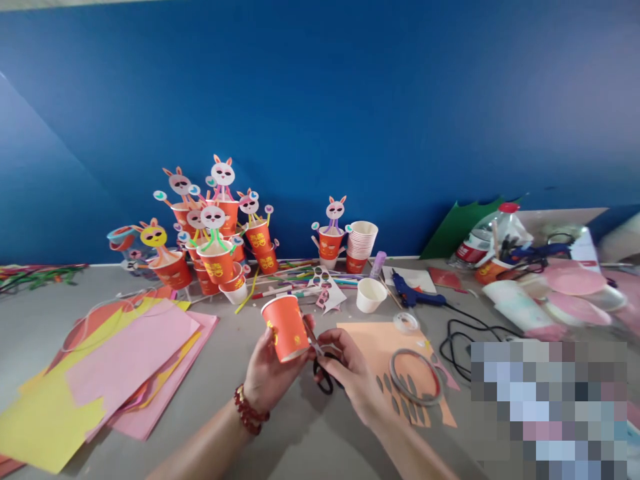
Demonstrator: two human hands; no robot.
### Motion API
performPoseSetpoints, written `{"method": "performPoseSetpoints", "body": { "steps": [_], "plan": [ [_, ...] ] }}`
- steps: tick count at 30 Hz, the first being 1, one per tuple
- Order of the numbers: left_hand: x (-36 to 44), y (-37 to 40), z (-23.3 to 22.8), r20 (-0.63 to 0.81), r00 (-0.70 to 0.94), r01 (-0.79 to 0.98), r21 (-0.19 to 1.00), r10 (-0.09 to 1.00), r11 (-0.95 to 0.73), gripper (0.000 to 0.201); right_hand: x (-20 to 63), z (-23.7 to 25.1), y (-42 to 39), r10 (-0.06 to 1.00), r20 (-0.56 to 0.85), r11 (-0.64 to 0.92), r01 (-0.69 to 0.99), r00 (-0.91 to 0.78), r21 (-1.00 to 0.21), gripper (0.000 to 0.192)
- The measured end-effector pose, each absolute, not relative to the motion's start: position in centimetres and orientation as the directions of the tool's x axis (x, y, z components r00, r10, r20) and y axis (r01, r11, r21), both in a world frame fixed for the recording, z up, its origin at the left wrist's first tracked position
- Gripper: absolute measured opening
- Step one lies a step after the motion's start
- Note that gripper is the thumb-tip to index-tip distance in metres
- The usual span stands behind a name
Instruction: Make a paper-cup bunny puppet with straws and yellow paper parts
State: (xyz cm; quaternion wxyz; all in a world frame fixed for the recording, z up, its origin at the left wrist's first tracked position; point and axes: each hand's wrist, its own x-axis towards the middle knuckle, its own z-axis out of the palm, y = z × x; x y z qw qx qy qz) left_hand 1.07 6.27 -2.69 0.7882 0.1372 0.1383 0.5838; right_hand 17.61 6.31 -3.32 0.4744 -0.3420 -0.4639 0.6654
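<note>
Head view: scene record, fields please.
left hand: holds red paper cup, tilted
right hand: holds scissors, blades at the cup's side
under hands: grey table
left of hands: pink and yellow paper sheets
right of hands: orange sheet, tape roll
behind: bunny cup figures, glue gun

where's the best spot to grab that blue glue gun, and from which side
Probably by the handle of the blue glue gun, coming from above on the near side. It lies flat on the table and its black cord trails off to the right, so come in clear of that.
</note>
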Motion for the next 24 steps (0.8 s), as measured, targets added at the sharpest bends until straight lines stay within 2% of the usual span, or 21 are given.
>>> {"method": "performPoseSetpoints", "body": {
  "steps": [4, 8, 15, 19, 21, 24],
  "plan": [
    [0.6, 6.9, -2.6, -0.082, 0.198, -0.924, 0.318, 0.977, 0.214, 0.045, 17.5, -3.6, 6.3, 0.959, 0.028, -0.042, -0.240, -0.282, -0.970, 0.039],
    [0.4, 7.1, -2.7, -0.066, 0.205, -0.932, 0.292, 0.976, 0.216, 0.046, 17.4, -3.9, 6.4, 0.965, 0.046, -0.024, -0.259, -0.260, -0.966, 0.036],
    [0.6, 6.9, -3.1, 0.018, 0.179, -0.939, 0.302, 0.984, 0.165, 0.048, 18.3, -3.7, 7.1, 0.984, 0.092, 0.073, -0.125, -0.151, -0.989, 0.040],
    [0.9, 6.4, -3.1, 0.030, 0.240, -0.925, 0.312, 0.970, 0.219, 0.050, 18.7, -3.6, 7.2, 0.994, 0.099, 0.094, -0.110, -0.039, -0.989, 0.035],
    [0.9, 6.2, -2.9, 0.030, 0.276, -0.922, 0.289, 0.961, 0.256, 0.051, 18.9, -3.2, 7.1, 0.985, 0.172, 0.170, -0.070, -0.020, -0.983, 0.026],
    [0.9, 6.0, -2.6, 0.024, 0.322, -0.920, 0.244, 0.946, 0.307, 0.053, 18.9, -2.6, 6.5, 0.900, 0.421, 0.426, 0.028, -0.112, -0.904, 0.014]
  ]
}}
